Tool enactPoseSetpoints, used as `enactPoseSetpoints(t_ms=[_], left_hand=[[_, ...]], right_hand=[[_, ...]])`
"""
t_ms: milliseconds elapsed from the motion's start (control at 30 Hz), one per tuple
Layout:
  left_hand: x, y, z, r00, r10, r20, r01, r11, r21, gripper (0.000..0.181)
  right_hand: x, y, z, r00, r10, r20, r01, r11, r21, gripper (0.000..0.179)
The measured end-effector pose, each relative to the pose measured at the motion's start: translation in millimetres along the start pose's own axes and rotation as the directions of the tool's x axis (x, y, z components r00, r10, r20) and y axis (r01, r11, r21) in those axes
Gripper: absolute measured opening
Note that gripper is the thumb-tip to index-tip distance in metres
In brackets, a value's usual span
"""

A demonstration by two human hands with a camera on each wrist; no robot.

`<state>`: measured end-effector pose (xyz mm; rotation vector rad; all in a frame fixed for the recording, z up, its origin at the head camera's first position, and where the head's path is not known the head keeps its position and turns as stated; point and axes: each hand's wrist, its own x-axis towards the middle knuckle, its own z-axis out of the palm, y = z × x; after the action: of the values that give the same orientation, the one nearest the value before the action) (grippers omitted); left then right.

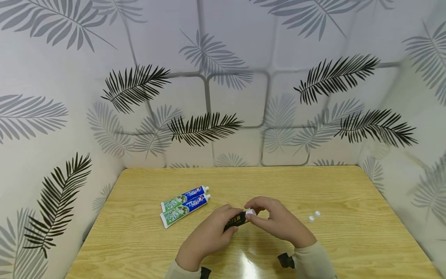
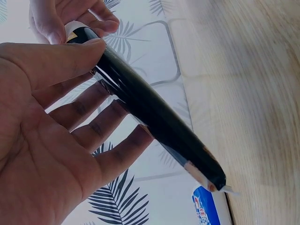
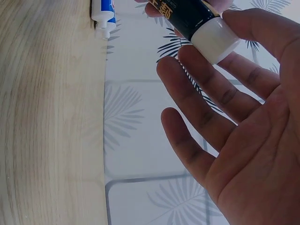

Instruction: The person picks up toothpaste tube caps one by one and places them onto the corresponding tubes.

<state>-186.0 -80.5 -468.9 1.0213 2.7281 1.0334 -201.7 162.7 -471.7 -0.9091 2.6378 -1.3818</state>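
Note:
My left hand grips a black tube with gold lettering, thumb on one side and fingers on the other. In the left wrist view the black tube is long and slopes down to a flat crimped end. Its white cap points toward my right hand. The right hand pinches that cap between thumb and fingers. Up close in the right wrist view, the white cap is wide and still sits on the tube, with the right fingers spread behind it.
Left of the hands, two blue and green toothpaste tubes lie side by side on the wooden table, both with bare-looking white nozzle ends pointing right. Two small white caps lie to the right. A leaf-patterned wall borders the table's far edge.

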Motion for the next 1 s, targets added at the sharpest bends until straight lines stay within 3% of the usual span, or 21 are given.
enactPoseSetpoints(t_ms=[400,667,1000], left_hand=[[-1.6,-3.6,0.3,1.0,0.023,-0.014,-0.023,1.0,0.005,0.036],[-0.9,-6.2,1.1,1.0,0.017,-0.013,-0.017,1.0,0.004,0.036],[-0.5,-6.6,0.5,1.0,0.012,-0.017,-0.012,1.0,-0.018,0.036]], right_hand=[[-0.2,-2.8,2.7,0.999,0.042,-0.009,-0.042,0.999,-0.003,0.02],[-2.3,-2.2,-3.2,0.998,-0.009,-0.054,0.009,1.0,-0.003,0.025],[-1.1,1.6,-6.1,0.997,-0.067,-0.034,0.068,0.998,0.014,0.025]])
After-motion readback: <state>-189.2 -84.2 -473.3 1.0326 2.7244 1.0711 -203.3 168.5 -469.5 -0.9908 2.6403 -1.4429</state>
